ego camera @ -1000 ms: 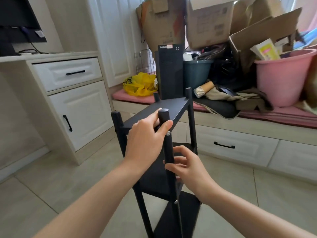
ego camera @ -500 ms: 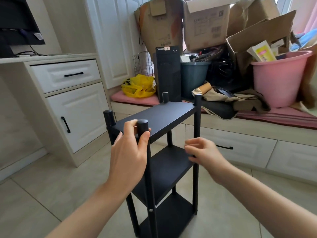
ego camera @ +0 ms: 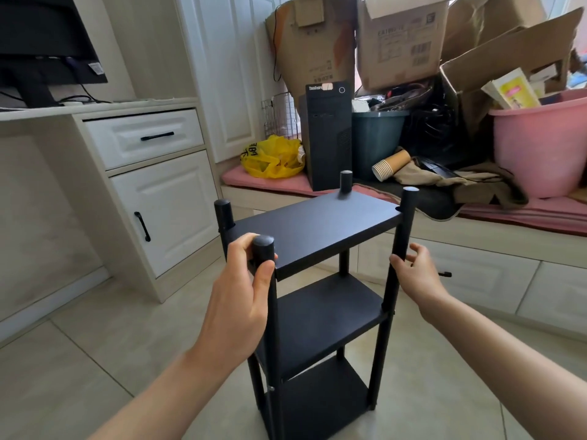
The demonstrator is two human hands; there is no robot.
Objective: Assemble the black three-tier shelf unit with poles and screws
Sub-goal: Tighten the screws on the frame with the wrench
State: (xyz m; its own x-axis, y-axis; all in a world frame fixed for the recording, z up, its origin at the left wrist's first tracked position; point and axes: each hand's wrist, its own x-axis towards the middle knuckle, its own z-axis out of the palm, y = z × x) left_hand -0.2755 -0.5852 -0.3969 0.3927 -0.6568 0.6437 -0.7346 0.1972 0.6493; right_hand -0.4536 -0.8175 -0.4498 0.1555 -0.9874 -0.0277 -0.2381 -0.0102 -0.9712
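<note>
The black three-tier shelf unit (ego camera: 317, 230) stands upright on the tiled floor in front of me, its three boards held between black corner poles. My left hand (ego camera: 241, 293) grips the near left pole (ego camera: 263, 246) just below its rounded top, thumb on the right side and fingers round the left. My right hand (ego camera: 416, 274) is at the near right pole (ego camera: 403, 223), about level with the top board, with its fingers loosely spread. The fingertips touch the pole or lie just beside it; I cannot tell which.
A white desk cabinet with a drawer and door (ego camera: 149, 185) stands to the left. Behind the shelf runs a low bench (ego camera: 476, 249) carrying a black computer tower (ego camera: 327, 134), a yellow bag (ego camera: 273, 157), cardboard boxes (ego camera: 400, 39) and a pink tub (ego camera: 543, 144).
The shelf came from a tilt to standing upright on the floor, farther from me. My right hand let go of the near pole and moved right to the other front pole.
</note>
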